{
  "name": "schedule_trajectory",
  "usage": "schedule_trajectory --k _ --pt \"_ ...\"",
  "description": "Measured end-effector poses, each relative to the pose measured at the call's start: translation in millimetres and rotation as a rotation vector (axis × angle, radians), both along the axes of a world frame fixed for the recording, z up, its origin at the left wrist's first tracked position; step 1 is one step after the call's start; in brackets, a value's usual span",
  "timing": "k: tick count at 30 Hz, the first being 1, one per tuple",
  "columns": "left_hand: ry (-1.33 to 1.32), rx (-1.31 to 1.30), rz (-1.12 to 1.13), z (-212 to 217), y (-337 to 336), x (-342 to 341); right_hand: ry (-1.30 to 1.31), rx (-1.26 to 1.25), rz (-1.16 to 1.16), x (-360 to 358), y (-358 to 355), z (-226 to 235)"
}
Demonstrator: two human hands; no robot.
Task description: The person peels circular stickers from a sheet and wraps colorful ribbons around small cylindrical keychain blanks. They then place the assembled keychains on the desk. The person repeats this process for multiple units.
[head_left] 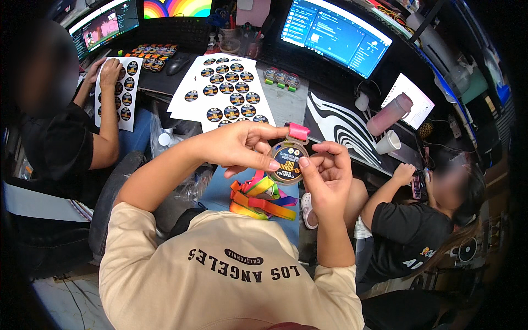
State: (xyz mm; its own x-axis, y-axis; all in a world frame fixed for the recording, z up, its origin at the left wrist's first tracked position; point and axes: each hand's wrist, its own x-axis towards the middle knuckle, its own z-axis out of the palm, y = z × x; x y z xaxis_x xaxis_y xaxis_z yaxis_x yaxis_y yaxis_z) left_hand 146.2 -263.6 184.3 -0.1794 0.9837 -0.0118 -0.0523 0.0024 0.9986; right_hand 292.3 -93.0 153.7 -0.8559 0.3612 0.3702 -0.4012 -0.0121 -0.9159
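Between my two hands is a round medal (pixel 288 159) with a metal rim and a black printed face with orange and white lettering. My left hand (pixel 245 144) grips its left side, thumb on the face and index finger along the top by the pink ribbon (pixel 298 131). My right hand (pixel 328 170) pinches its right edge, the thumb pressed on the face. Below the medal, rainbow-striped ribbons (pixel 258 202) lie in a loose heap on my lap. White sheets (pixel 181 104) with rows of round black stickers lie on the desk beyond my left hand.
Finished-looking medals (pixel 281 77) sit beyond the sheets, and more are stacked (pixel 154 52) at the back left. A person (pixel 104 137) at left holds a sticker sheet (pixel 129 113). Another person (pixel 407 225) at right holds a phone. A white cup (pixel 388 142) and pink tumbler (pixel 388 115) stand at right.
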Motion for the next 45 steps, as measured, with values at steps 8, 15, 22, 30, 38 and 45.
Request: schedule_trajectory --k 8,15,22,30,38,45 --pt "-0.077 -0.032 0.011 -36 27 -27 -0.106 -0.021 -0.06 -29 25 -22" --pt "-0.086 -0.097 -0.019 -67 62 -64 -0.277 -0.311 0.14 -60 70 -53" --pt "-0.172 -0.082 -0.035 -94 103 -102 -0.344 -0.455 0.148 -105 108 -67" --pt "-0.28 -0.096 -0.012 -109 137 -134 -0.378 -0.406 0.12 -141 142 -79" --pt "0.139 -0.096 0.565 -131 155 -146 -0.427 -0.296 -0.063 -210 211 -99" --pt "0.932 -0.239 0.79 -163 229 -109 -0.545 -0.345 -0.069 -294 269 -127"
